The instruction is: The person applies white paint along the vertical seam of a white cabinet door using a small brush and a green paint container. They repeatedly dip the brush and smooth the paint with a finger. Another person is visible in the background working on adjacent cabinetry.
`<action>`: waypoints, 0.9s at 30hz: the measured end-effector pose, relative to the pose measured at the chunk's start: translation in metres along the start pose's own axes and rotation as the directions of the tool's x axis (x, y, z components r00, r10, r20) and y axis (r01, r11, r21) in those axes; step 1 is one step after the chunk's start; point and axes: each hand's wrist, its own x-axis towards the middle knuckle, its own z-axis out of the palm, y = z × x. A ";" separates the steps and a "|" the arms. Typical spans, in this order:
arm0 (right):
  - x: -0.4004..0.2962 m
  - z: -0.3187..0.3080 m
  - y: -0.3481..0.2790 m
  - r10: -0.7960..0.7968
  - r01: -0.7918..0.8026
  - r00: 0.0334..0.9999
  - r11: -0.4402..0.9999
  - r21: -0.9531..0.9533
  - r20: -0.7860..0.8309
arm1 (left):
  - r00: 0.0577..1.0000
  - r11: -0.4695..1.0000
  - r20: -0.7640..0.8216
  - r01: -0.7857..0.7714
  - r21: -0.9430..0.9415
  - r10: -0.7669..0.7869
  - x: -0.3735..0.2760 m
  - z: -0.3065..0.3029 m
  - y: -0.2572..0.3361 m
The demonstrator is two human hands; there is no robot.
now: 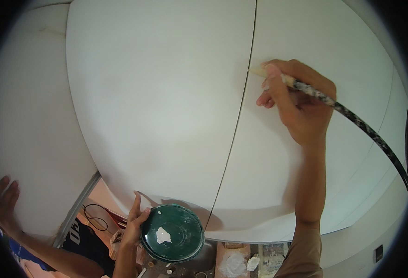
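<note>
A paintbrush [306,87] with pale bristles and a long black handle spattered with paint is in my right hand [304,100]. I pinch it close to the bristles. Its tip touches the narrow dark seam [239,111] between a broad white panel [155,97] and another white panel [346,41]. Lower down, my left hand [134,222] grips the rim of a shallow round green dish [186,245], thumb over the edge. A blob of white paint or filler [163,236] lies in the dish, with smaller white specks around it.
At lower left, another person's hand [6,198] rests against a side panel [27,114] with a grey edge strip [79,205]. That person's dark shirt [89,243] bears lettering. Below are a cluttered surface, a white-smeared board [233,262] and a black cable [94,217].
</note>
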 end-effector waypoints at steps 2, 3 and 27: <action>0.000 0.003 -0.004 0.040 -0.040 0.999 0.999 -0.013 0.027 | 1.000 1.000 -0.013 -0.010 -0.013 0.010 0.006 -0.010 -0.012; -0.002 0.002 -0.005 0.082 -0.082 0.996 0.996 -0.019 0.041 | 0.999 0.999 -0.025 -0.037 0.022 0.038 0.007 -0.010 -0.013; -0.015 -0.003 -0.012 0.094 -0.095 0.995 0.995 0.010 0.030 | 1.000 0.999 0.012 -0.007 -0.043 0.007 0.001 0.000 -0.003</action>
